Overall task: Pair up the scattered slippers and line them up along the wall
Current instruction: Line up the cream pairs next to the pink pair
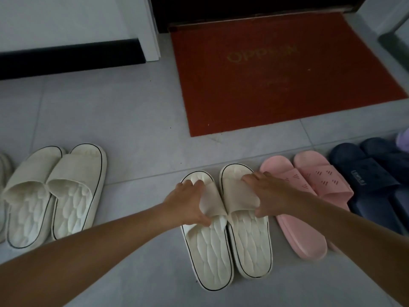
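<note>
Two cream slippers lie side by side on the grey floor in the lower middle, toes pointing away from me. My left hand grips the strap of the left cream slipper. My right hand grips the strap of the right cream slipper. Right of them sits a pink pair, then a navy pair. Another cream pair lies at the left, angled slightly.
A red doormat lies ahead before a dark doorway. A white wall with a black skirting board runs at the upper left. A further cream slipper edge shows at the far left, and something lilac at the right edge.
</note>
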The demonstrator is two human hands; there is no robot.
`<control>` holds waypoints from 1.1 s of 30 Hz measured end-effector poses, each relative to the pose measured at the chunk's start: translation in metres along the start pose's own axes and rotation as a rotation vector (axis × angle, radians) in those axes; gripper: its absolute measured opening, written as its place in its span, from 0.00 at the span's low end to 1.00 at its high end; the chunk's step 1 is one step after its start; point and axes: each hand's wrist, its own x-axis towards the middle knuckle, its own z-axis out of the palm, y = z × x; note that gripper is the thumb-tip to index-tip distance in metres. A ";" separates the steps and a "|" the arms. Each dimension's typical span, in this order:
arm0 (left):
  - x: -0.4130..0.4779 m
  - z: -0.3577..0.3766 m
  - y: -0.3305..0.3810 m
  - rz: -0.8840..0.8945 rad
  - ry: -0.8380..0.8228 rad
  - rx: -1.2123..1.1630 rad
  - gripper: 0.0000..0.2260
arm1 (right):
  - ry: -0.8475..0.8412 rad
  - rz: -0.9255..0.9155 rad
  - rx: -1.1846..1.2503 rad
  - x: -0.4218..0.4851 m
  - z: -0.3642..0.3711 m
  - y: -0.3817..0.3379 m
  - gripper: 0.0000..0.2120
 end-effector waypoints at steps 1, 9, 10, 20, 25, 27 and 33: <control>-0.001 0.000 0.000 0.000 -0.001 -0.002 0.36 | 0.002 -0.006 -0.007 0.000 0.000 0.001 0.40; -0.005 0.001 -0.004 -0.003 0.003 0.030 0.35 | 0.036 -0.021 -0.118 -0.005 0.006 -0.004 0.39; -0.006 0.003 -0.003 0.011 0.000 0.045 0.34 | 0.038 -0.017 -0.107 -0.005 0.005 -0.004 0.38; -0.005 0.004 0.000 0.027 -0.006 0.071 0.35 | 0.034 -0.013 -0.064 -0.003 0.004 -0.002 0.37; -0.003 0.002 0.001 0.031 -0.012 0.067 0.35 | 0.034 -0.021 -0.057 -0.004 0.004 -0.001 0.38; -0.003 0.002 0.001 0.028 -0.011 0.060 0.34 | 0.026 -0.026 -0.072 -0.004 0.004 -0.001 0.38; -0.002 0.004 0.002 0.036 -0.017 0.084 0.33 | 0.029 -0.028 -0.095 -0.004 0.005 -0.002 0.41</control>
